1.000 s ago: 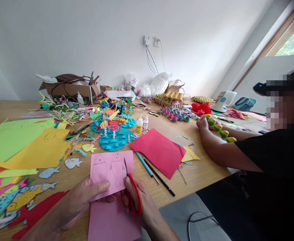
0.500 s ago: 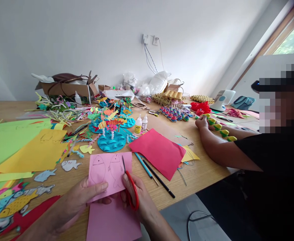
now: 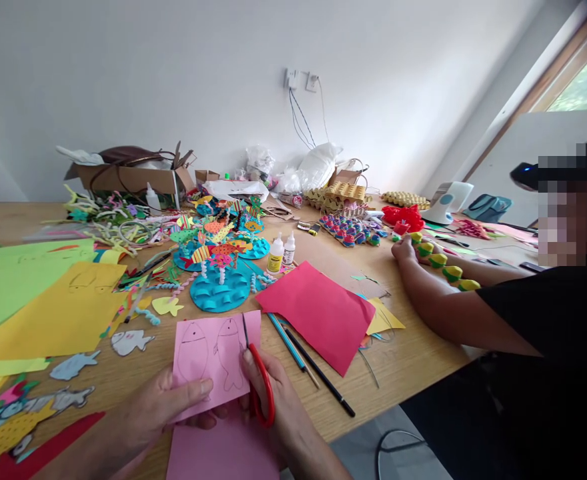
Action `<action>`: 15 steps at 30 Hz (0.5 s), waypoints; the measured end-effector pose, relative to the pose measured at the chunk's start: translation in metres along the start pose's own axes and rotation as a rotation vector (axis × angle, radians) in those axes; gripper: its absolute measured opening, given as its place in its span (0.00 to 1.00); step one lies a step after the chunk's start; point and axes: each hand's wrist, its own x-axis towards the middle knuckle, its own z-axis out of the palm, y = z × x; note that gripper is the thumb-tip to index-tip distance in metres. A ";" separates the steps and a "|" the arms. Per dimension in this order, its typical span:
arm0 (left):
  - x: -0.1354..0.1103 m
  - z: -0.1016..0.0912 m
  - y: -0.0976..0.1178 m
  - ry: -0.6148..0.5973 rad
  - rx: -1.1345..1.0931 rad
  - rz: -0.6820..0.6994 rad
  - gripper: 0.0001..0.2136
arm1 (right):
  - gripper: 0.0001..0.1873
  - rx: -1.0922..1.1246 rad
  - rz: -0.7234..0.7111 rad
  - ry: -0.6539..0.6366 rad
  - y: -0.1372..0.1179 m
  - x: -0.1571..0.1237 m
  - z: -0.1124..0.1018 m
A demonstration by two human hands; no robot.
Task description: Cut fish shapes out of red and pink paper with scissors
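Note:
My left hand point(image 3: 176, 400) pinches the lower left part of a pink sheet of paper point(image 3: 204, 363), thumb on top and fingers beneath. Two fish outlines are drawn on that sheet in dark line. Red-handled scissors point(image 3: 262, 393) are in my right hand point(image 3: 273, 387), their dark blade lying over the sheet's right side beside the second fish. The lower blade is hidden by the paper. Below my hands lies another pink sheet point(image 3: 223, 450), partly covered by them.
A red sheet point(image 3: 318, 313), a black pencil point(image 3: 323, 377) and glue bottles point(image 3: 276, 255) lie to the right and ahead. Blue bases point(image 3: 223, 293) carry paper fish. Yellow paper point(image 3: 58, 307) and cut-out fish point(image 3: 131, 341) are left. A co-worker's arm point(image 3: 433, 300) holds a green-and-yellow strip point(image 3: 438, 260).
The view has shifted slightly, so the table items sit a little differently. Both hands, the pink sheet and the scissors keep nearly the same places relative to each other.

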 end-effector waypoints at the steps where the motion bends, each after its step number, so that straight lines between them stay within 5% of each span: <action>1: 0.000 0.000 0.001 0.008 0.005 0.004 0.14 | 0.30 0.009 0.008 0.003 0.000 0.001 0.000; 15: 0.007 -0.001 0.001 0.066 -0.038 -0.053 0.13 | 0.27 0.076 0.071 -0.010 0.006 0.009 -0.004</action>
